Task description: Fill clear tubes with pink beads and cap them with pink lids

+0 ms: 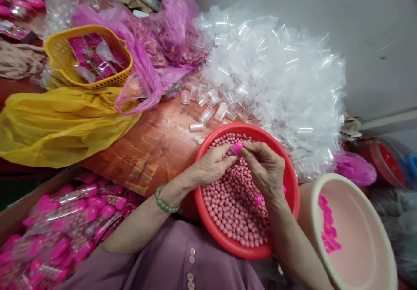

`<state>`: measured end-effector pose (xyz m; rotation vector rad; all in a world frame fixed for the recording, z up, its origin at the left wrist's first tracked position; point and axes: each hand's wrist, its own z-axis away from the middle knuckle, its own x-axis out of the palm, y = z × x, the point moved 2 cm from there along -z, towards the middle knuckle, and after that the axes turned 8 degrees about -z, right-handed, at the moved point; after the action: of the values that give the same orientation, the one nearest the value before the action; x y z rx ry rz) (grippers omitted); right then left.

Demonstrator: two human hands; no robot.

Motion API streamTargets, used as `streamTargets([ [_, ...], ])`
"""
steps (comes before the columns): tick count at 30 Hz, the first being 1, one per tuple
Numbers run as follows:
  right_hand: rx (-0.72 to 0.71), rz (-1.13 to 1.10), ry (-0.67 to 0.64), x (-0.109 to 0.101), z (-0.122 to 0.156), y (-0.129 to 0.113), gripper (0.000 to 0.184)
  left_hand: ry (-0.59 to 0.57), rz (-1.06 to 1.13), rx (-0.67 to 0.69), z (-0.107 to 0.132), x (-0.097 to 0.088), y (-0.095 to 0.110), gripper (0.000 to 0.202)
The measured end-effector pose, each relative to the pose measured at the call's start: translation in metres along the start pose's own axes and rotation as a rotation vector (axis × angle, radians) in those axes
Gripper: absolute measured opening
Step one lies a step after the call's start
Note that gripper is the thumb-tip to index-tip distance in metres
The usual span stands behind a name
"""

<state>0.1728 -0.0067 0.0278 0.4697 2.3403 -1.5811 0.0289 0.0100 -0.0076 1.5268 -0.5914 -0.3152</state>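
Note:
Over a red basin (199, 198) of pink beads (228, 214), my two hands meet at a bright pink plastic cap (237, 148). My left hand (213, 164), with a green bead bracelet (167, 199) at its wrist, is closed around what looks like a clear plastic tube, mostly hidden by the fingers. The thumb and fingers of my right hand (265, 166) pinch the cap from the other side. More pink caps (259, 198) show beneath my right palm; whether they are held there or lie on the beads I cannot tell.
A large heap of clear tubes (270, 68) covers the table's far side. At right stands a cream tub (361, 229) with pink caps. Filled, pink-capped tubes (65, 229) fill a box at lower left. A yellow basket (58, 51), yellow bag (65, 125) and pink bag (179, 20) lie upper left.

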Motion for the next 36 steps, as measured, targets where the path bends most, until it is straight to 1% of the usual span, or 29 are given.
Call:
streamTargets([
  [2,-0.066,0.086,-0.022,-0.002,-0.001,-0.003,0.007,-0.028,0.105,0.001,0.0,0.0,0.001,0.032],
  [3,-0.123,0.148,-0.056,-0.003,-0.001,-0.005,0.009,-0.027,0.161,-0.005,0.0,0.0,0.002,0.032],
  [4,-0.186,0.219,-0.104,-0.002,-0.002,-0.008,0.016,-0.018,0.211,-0.019,-0.001,0.0,0.003,0.031],
  [6,-0.301,0.373,-0.214,0.0,0.0,-0.012,0.041,0.013,0.292,-0.065,-0.001,-0.001,0.003,0.031],
  [8,-0.376,0.529,-0.269,0.004,0.002,-0.012,0.068,0.028,0.35,-0.11,-0.002,-0.001,0.003,0.032],
  [9,-0.393,0.599,-0.276,0.006,0.003,-0.012,0.075,0.022,0.376,-0.127,-0.003,-0.001,0.003,0.032],
  [10,-0.402,0.658,-0.273,0.009,0.004,-0.01,0.077,0.011,0.397,-0.14,-0.003,0.0,0.003,0.033],
  [13,-0.419,0.736,-0.251,0.014,0.005,-0.004,0.075,-0.012,0.409,-0.177,-0.003,0.0,0.001,0.033],
  [18,-0.488,0.656,-0.225,0.014,0.005,0.003,0.073,-0.063,0.436,-0.183,-0.002,0.0,-0.001,0.039],
  [23,-0.547,0.657,-0.176,0.013,0.004,-0.001,0.071,-0.088,0.448,-0.153,-0.002,-0.001,-0.001,0.041],
  [25,-0.539,0.674,-0.187,0.014,0.003,-0.004,0.068,-0.084,0.456,-0.149,-0.002,0.0,-0.001,0.042],
  [28,-0.468,0.66,-0.248,0.014,0.003,-0.007,0.068,-0.064,0.518,-0.147,-0.003,-0.001,-0.001,0.044],
  [30,-0.436,0.625,-0.26,0.013,0.003,-0.008,0.073,-0.057,0.562,-0.18,-0.004,-0.002,-0.001,0.047],
  [32,-0.423,0.602,-0.252,0.012,0.003,-0.007,0.076,-0.068,0.594,-0.23,-0.006,-0.003,0.0,0.055],
  [34,-0.427,0.592,-0.252,0.012,0.004,-0.005,0.077,-0.118,0.616,-0.285,-0.007,-0.003,0.001,0.067],
  [36,-0.441,0.566,-0.267,0.011,0.004,-0.003,0.076,-0.161,0.632,-0.338,-0.008,-0.002,0.001,0.072],
])
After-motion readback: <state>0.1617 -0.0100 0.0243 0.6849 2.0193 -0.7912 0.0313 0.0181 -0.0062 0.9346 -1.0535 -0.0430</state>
